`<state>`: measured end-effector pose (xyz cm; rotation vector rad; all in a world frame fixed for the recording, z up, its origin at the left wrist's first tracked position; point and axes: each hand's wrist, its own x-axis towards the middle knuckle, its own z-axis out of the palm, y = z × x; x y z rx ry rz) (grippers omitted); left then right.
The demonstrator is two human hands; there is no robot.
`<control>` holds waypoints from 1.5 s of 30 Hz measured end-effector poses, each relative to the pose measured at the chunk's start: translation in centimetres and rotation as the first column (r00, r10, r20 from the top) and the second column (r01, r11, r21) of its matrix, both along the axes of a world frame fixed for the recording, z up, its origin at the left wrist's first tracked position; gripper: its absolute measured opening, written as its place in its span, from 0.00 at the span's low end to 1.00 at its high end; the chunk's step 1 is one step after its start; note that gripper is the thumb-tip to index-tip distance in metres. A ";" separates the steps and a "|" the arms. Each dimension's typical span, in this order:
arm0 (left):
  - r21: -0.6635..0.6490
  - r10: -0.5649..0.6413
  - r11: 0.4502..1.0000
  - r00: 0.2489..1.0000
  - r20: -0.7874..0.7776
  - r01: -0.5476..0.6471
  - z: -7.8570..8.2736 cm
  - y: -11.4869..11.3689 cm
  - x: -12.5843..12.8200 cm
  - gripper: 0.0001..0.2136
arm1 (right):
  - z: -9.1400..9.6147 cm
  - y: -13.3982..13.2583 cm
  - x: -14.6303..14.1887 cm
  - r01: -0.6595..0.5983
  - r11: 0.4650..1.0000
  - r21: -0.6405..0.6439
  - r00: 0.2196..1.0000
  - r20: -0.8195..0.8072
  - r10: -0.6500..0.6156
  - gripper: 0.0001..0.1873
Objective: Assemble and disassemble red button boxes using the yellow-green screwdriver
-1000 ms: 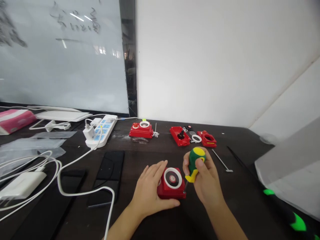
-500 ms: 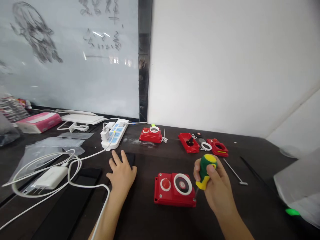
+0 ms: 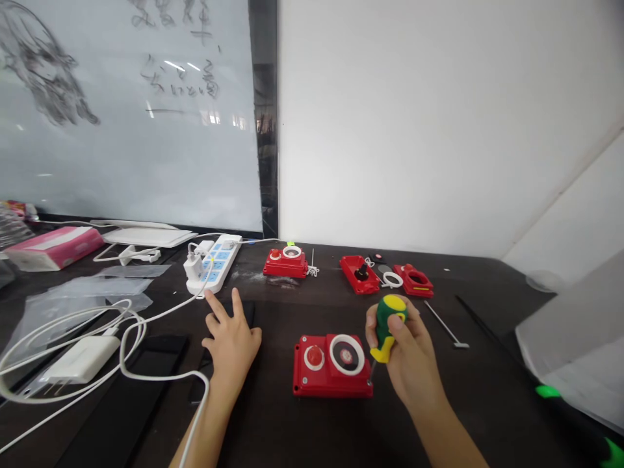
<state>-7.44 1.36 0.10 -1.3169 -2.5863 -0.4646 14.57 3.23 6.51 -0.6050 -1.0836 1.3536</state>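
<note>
A red box [image 3: 331, 367] with a red button and a white-ringed round window lies on the dark table in front of me. My right hand [image 3: 407, 357] is wrapped round a short green-and-yellow screwdriver [image 3: 385, 325], whose tip points down at the box's right near corner. My left hand [image 3: 231, 344] rests to the left of the box with its fingers spread over a black flat device [image 3: 238, 311], holding nothing.
Farther back sit another red box [image 3: 285, 263], an opened red shell [image 3: 358, 273], a white ring [image 3: 391, 279] and a red lid [image 3: 414, 279]. A thin metal rod [image 3: 444, 325] lies to the right. A power strip [image 3: 212, 263], white cables and a charger [image 3: 78, 361] fill the left.
My left hand has left the red box and moved left onto the black device, its fingers spreading. The right hand still keeps the screwdriver at the box's corner. The camera has shifted.
</note>
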 end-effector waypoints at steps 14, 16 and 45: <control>-0.053 -0.007 0.998 0.978 0.211 0.018 0.3 -0.2 -1.0 0.38 | 0.0 -0.1 0.0 0.010 1.000 0.000 1.000 0.008 -0.010 0.11; -0.046 -0.021 0.998 0.947 0.321 0.038 0.4 -0.2 -1.6 0.38 | 0.0 -0.1 -0.1 0.013 1.000 0.004 1.000 0.009 -0.013 0.10; 0.119 -0.054 0.992 0.974 0.220 0.028 0.8 0.3 -2.5 0.21 | -0.2 0.0 0.0 0.012 1.000 0.000 1.000 0.014 -0.012 0.10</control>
